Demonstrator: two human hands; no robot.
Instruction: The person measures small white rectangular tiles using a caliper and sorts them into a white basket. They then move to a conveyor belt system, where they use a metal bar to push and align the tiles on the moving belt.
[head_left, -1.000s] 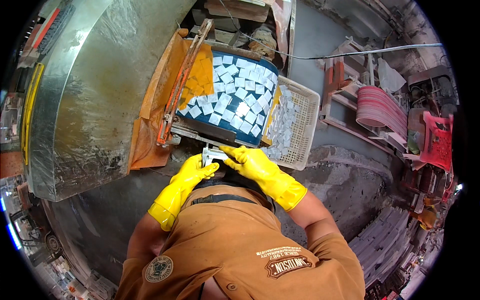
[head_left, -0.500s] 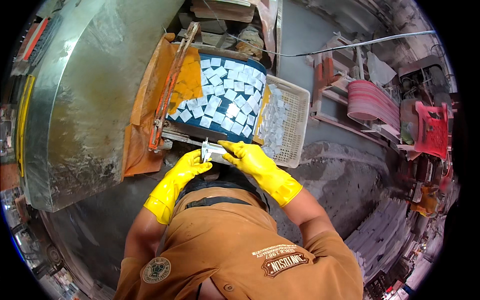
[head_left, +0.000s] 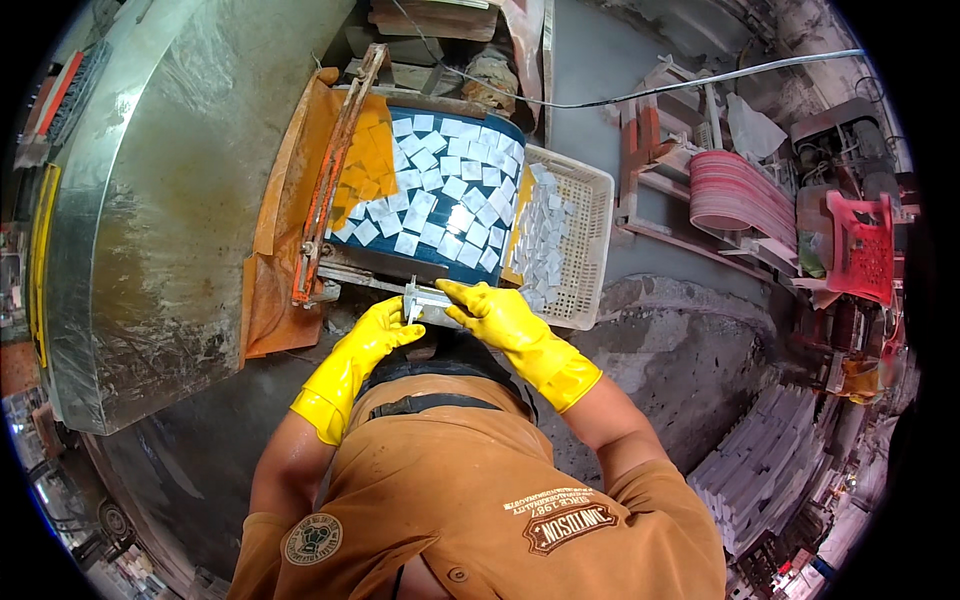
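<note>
In front of my waist is a metal caliper (head_left: 430,298), lying roughly crosswise. My right hand (head_left: 500,318), in a yellow rubber glove, is closed on its right end with the index finger along the top. The gloved fingers of my left hand (head_left: 375,338) are closed at the jaw end; whether a small tile is pinched there is too small to make out. Just beyond both hands, many pale square tiles (head_left: 431,180) lie spread on a blue conveyor belt (head_left: 385,251). Some sit under an orange translucent flap (head_left: 367,150) on the left.
A cream plastic basket (head_left: 594,240) with pale tile pieces (head_left: 541,235) stands at the belt's right end. A big metal housing (head_left: 200,200) fills the left side. Pink stacked baskets (head_left: 740,200) and a red plastic crate (head_left: 862,245) are on the right, with stacked grey strips (head_left: 765,460) below.
The view has shifted slightly. My hands keep the same hold at the caliper, and the tiles on the belt look almost unchanged.
</note>
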